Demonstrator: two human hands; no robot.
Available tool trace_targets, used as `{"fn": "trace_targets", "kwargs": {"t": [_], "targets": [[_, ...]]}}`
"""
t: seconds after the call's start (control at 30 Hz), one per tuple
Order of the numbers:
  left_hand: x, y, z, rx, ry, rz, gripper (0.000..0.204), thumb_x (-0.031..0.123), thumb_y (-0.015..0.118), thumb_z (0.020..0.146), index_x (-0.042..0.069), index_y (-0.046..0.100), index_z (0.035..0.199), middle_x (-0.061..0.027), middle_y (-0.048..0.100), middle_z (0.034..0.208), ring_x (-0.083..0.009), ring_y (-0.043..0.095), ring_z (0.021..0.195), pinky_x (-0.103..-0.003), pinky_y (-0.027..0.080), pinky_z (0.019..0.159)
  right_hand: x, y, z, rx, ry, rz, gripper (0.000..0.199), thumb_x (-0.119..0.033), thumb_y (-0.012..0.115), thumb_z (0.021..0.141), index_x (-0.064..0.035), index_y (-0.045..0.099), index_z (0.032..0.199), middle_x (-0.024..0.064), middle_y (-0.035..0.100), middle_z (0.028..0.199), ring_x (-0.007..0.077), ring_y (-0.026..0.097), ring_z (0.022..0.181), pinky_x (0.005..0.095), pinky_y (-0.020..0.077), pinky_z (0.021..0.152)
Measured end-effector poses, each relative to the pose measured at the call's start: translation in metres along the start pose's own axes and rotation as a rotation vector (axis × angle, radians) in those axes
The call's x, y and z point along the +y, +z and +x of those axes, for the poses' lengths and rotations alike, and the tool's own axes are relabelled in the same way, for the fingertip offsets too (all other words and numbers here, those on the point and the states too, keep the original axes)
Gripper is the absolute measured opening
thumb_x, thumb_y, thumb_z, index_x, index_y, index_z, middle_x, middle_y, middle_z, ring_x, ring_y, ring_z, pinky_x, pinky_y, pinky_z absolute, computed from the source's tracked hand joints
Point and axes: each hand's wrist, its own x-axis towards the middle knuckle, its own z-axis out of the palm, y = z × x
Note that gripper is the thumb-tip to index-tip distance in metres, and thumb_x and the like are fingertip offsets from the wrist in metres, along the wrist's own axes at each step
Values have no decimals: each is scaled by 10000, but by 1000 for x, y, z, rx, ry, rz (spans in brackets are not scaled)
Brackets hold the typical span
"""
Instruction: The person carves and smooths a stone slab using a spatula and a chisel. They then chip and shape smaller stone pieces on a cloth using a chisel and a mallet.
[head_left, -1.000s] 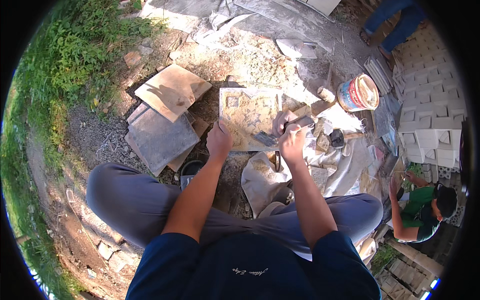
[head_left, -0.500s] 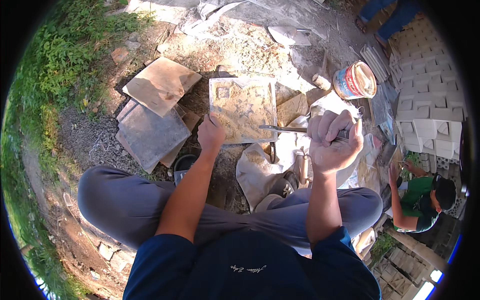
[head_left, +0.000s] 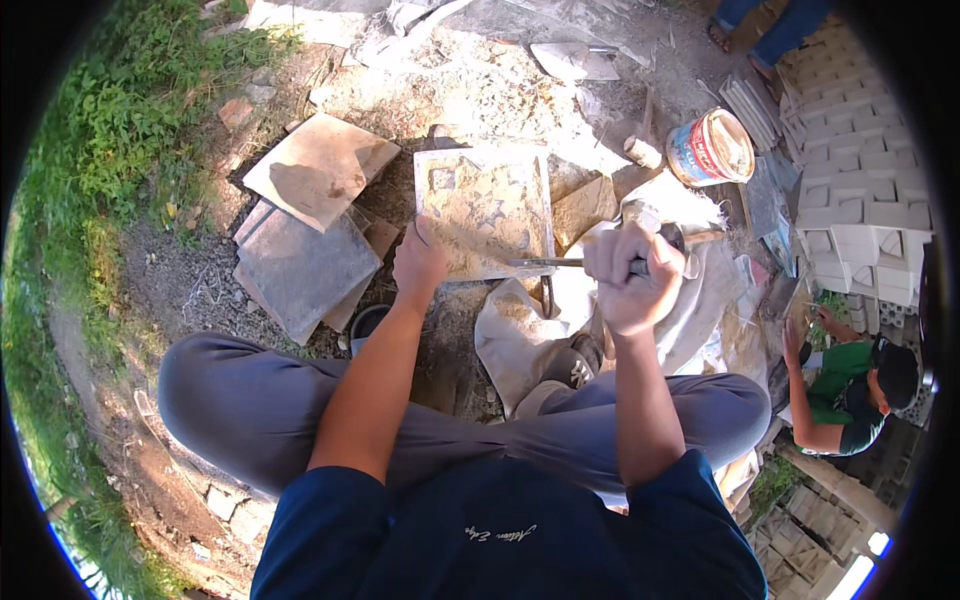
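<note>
Left hand (head_left: 420,262) presses flat, fingers together, on the near-left edge of the square mould (head_left: 486,212) on the ground ahead. Right hand (head_left: 630,275) is fisted tight around a trowel (head_left: 560,263), its blade reaching leftward from the knuckles over the mould's near rim. Mould looks filled; surface seems rough, smoothing apparently unfinished.

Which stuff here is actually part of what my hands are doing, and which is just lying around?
In use:
left hand steadying the square mould
right hand gripping the trowel

Lying about:
stacked slabs
paint bucket
white sack
pile of white blocks
</note>
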Motion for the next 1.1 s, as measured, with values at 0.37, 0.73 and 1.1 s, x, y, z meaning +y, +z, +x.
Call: {"fn": "trace_targets", "kwargs": {"t": [0.37,0.73,1.1], "targets": [[17,-2,17,-82,-205,107,768,585,171,1003,8,648,1175,-265,645,1160,-443,599,1111,-542,469,946,-2,5,-5,27,23,-93,566,-446,462,964,-42,388,576,22,352,538,132,313,448,298,240,443],[27,-15,10,-24,-233,186,732,543,189,1017,15,690,1095,-252,673,1087,-439,628,1043,-536,491,906,-21,33,-1,61,30,-171,609,-485,456,971,-39,384,562,22,351,491,129,305,405,296,237,406],[36,-14,11,-12,-222,175,651,504,252,1022,48,716,1061,-230,690,1033,-438,635,1010,-535,497,880,-18,25,6,4,18,-106,630,-480,496,978,-33,378,549,19,342,490,122,317,399,295,209,383]]}}
